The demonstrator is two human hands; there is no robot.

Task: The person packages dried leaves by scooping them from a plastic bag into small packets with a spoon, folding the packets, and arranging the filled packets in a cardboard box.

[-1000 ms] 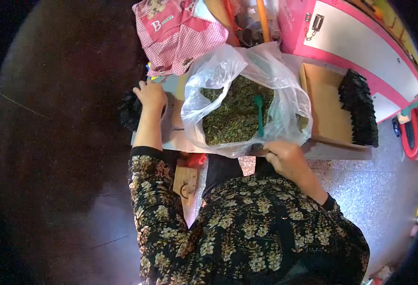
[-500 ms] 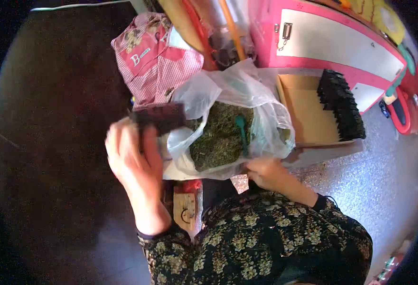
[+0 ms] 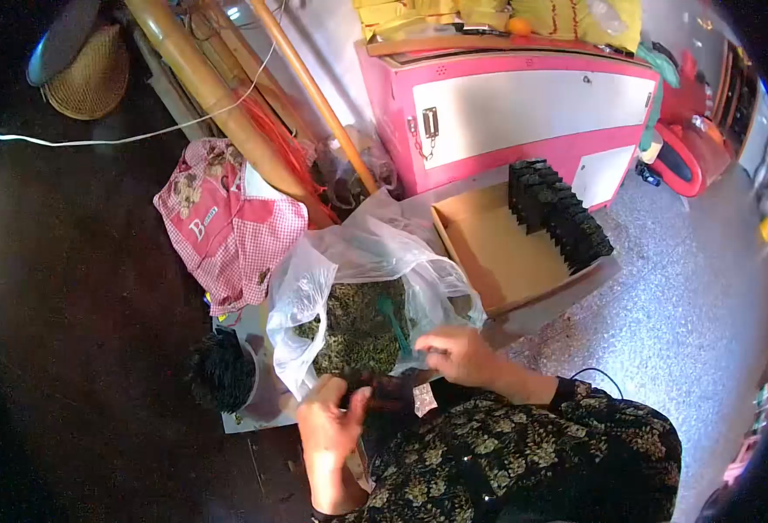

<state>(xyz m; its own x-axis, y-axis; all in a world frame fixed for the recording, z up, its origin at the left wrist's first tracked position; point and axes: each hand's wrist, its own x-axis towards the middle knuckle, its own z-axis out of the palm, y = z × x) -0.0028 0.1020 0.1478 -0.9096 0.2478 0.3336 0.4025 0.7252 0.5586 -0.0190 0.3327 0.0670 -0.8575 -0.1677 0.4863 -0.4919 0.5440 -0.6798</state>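
My left hand [image 3: 330, 418] grips a dark, flat rectangular pouch [image 3: 385, 392], blurred and held at the near edge of a clear plastic bag [image 3: 296, 353]. Dried green-brown crumbled leaves [image 3: 353, 322] fill the open bag. A small green scoop [image 3: 392, 322] lies on the leaves, its handle pointing towards me. Just right of that handle is my right hand [image 3: 460, 356], fingers bent and slightly apart, with nothing visible in them.
Right of the bag, a cardboard tray [image 3: 497, 248] holds a row of black pouches [image 3: 558, 209]. A white tub [image 3: 251, 379] with a black bundle [image 3: 221, 373] stands at left. Behind are a checked pink cloth [image 3: 235, 227], wooden poles [image 3: 314, 96] and a pink-and-white cabinet [image 3: 506, 113].
My left hand has brought the dark pouch from the bag's left side down to its near edge. My right hand has risen beside the scoop handle. The view has shifted.
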